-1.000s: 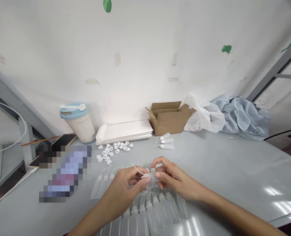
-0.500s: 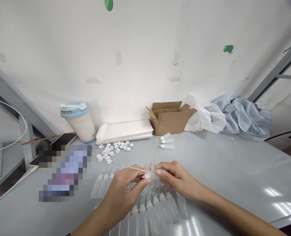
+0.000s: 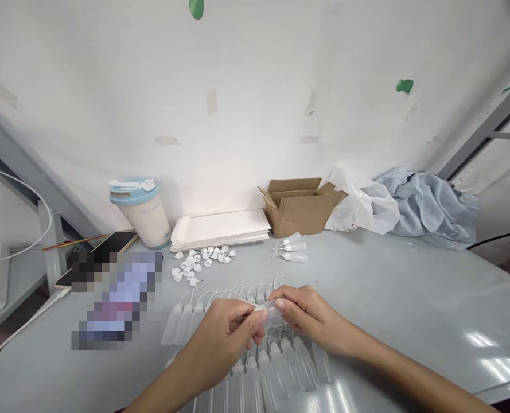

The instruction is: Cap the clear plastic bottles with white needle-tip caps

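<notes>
Small bottle [image 3: 272,313] between both hands [image 3: 267,310].

Brings the left hand [image 3: 220,335] and the right hand [image 3: 306,315] close together, both bare, with the left forearm [image 3: 168,381] slanting up from the lower left and the right forearm [image 3: 392,358] from the lower right. Pinches with the left thumb [image 3: 250,324] and forefinger, curling other left fingers beneath. Bends the right forefinger [image 3: 287,292] above the right thumb [image 3: 287,308], both tips pointing toward the left hand.
</notes>
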{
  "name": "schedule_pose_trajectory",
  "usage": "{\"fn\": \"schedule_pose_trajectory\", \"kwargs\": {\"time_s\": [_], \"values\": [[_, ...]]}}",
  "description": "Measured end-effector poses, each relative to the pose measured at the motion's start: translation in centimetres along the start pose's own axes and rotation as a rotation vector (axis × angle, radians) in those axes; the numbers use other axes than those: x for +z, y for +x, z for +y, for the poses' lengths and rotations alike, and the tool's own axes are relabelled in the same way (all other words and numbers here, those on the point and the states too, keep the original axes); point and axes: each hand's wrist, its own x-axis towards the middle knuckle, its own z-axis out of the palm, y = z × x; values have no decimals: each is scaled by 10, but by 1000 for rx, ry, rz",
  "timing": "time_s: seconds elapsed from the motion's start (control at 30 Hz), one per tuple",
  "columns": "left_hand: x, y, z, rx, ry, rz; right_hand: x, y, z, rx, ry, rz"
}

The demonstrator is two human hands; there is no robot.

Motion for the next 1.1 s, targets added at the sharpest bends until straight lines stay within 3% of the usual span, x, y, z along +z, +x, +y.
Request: {"fn": "schedule_pose_trajectory", "kwargs": {"time_s": [0.13,0.2,0.43,0.6,0.73,0.83,1.1], "values": [[4,0,-7,345,284,134,-2,0,-2,36,-5,-5],[5,0,-10,437,357,166,-4,0,-2,39,8,-4],[4,-1,-3,189,255,117,-8,0,-4,-64,-116,23],[2,-1,0,56,183,49,-8,-1,-3,-112,-284,-28],[-1,-1,1,32,105,13,-5,-3,0,-140,-350,-44],[-2,-1,0,168,187,17,-4,-4,-1,-113,-288,-68],[7,-3,-16,687,511,220,-3,0,2,61,48,-89]]}}
